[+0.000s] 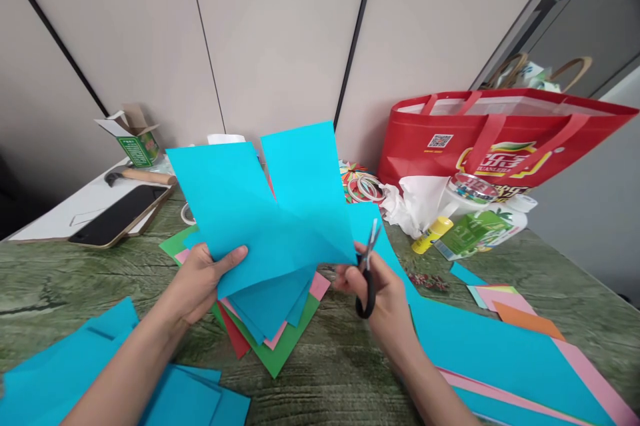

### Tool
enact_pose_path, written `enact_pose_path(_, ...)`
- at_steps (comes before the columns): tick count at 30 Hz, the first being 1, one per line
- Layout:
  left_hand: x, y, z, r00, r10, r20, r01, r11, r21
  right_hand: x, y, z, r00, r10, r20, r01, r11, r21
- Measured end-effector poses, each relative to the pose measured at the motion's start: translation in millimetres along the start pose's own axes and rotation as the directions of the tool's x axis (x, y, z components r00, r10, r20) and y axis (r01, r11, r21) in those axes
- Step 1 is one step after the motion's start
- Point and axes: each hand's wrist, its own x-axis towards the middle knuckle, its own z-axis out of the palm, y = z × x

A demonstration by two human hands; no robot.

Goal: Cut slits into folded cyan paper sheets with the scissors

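A bright blue sheet of paper [290, 226] is held up in front of me, split from its top edge down to about the middle. My left hand [207, 279] grips its lower left, thumb on the front. At the sheet's lower right corner, my right hand [373, 286] has black-handled scissors [369, 273] in it, blades pointing up. Its fingertips are close to that corner; whether they pinch it I cannot tell. Below the sheet lies a stack of blue, pink, red and green papers [295, 333], partly hidden by it.
Blue sheets lie at left [195, 393] and right [500, 353]. Behind stand a red bag [450, 139], a yellow glue stick [433, 234], a green box [467, 233] and crumpled tissue [413, 203]. A phone [120, 213], hammer [145, 176] and small open carton [137, 146] are at back left.
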Motion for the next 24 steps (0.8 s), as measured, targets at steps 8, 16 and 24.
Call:
enact_pose_path(8, 3, -1, -2.4, 0.984, 0.055, -0.171, -0.054, 0.998, 0.012, -7, -5, 6, 0.952, 0.063, 0.301, -0.091, 0.993, 0.079)
enact_pose_path(16, -3, 0, 2.7, 0.979, 0.162, -0.12, -0.154, 0.986, 0.069, -16, -3, 12, 0.781, 0.274, 0.561, -0.329, 0.944, -0.004)
enact_pose_path(24, -4, -6, 11.1, 0.978, 0.174, -0.115, -0.164, 0.982, 0.093, -17, -7, 11, 0.752, 0.295, 0.59, -0.365, 0.931, 0.001)
